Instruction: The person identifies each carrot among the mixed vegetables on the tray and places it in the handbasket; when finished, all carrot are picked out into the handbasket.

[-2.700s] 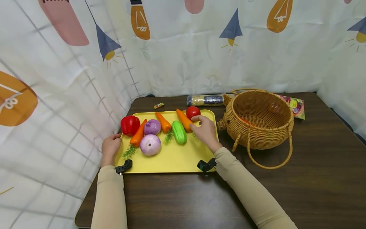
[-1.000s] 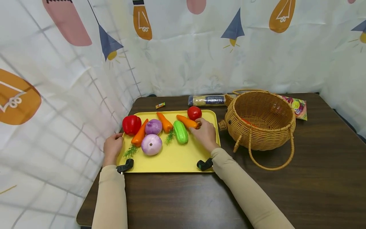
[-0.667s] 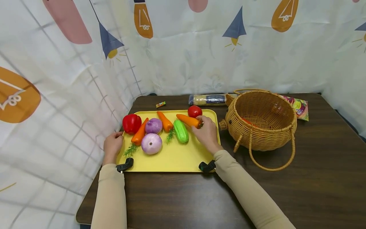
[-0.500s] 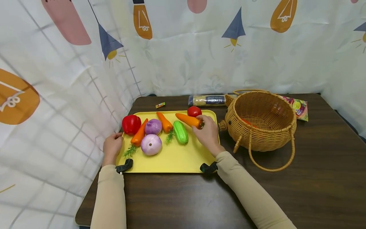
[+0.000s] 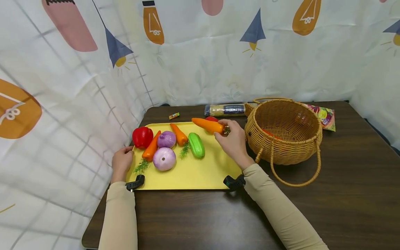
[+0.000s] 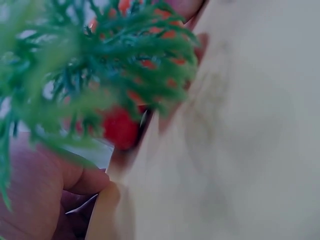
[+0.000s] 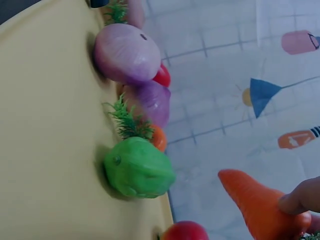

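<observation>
My right hand pinches a toy carrot by its thick, leafy end, lifted over the back right of the yellow tray. In the right wrist view, the thumb presses on the carrot's side. The red tomato is partly hidden behind this carrot. My left hand grips the tray's left rim, thumb on the edge. Near it lie a red bell pepper, a carrot with green leaves and two purple onions. Another carrot and a green cucumber-like vegetable lie mid-tray.
A wicker basket with looped handles stands right of the tray, something orange-red inside. Behind are a long pasta packet, a colourful snack bag and a small wrapped candy. A patterned curtain borders the dark table.
My right hand took hold of the carrot beside the tomato, turned it and lifted it off the tray, moving up and right. The left hand has stayed at the tray's rim.
</observation>
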A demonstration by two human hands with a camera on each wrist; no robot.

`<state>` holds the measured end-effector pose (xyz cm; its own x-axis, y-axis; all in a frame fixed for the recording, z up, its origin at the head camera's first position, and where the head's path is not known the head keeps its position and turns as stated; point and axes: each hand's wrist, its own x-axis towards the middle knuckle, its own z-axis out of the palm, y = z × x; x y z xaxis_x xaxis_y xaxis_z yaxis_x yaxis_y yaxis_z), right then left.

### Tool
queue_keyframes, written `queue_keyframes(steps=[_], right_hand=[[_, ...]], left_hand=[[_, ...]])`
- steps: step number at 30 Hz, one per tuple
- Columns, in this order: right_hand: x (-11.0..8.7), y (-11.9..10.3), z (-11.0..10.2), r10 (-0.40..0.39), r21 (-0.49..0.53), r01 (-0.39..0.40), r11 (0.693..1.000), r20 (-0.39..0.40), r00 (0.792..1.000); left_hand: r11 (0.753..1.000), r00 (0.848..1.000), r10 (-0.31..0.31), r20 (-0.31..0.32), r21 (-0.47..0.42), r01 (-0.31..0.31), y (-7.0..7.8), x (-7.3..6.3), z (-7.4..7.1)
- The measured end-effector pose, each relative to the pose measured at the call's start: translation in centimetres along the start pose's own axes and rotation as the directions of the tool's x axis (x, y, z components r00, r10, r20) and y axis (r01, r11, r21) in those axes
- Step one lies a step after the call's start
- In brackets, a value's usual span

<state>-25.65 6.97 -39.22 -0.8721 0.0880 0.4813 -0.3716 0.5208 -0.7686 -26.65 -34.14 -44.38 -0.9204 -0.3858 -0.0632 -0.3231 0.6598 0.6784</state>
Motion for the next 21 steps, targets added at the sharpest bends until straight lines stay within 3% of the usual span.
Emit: queue_keyframes(steps=[10,21], right_hand=[[0.7,-1.2,-2.4,-0.034,0.117,0.038,0.992,-0.036,0.999],[0.9,-3.2,-5.2,-0.090,0.144,0.101,0.984,-0.081,0.993]], left_hand=[[1.000,1.000,0.006,-0.010,-0.004,-0.006,0.0,0.0,0.0],[0.999,0.998,0.029,-0.057,-0.030,-0.031,-0.1,-0.1,0.1]])
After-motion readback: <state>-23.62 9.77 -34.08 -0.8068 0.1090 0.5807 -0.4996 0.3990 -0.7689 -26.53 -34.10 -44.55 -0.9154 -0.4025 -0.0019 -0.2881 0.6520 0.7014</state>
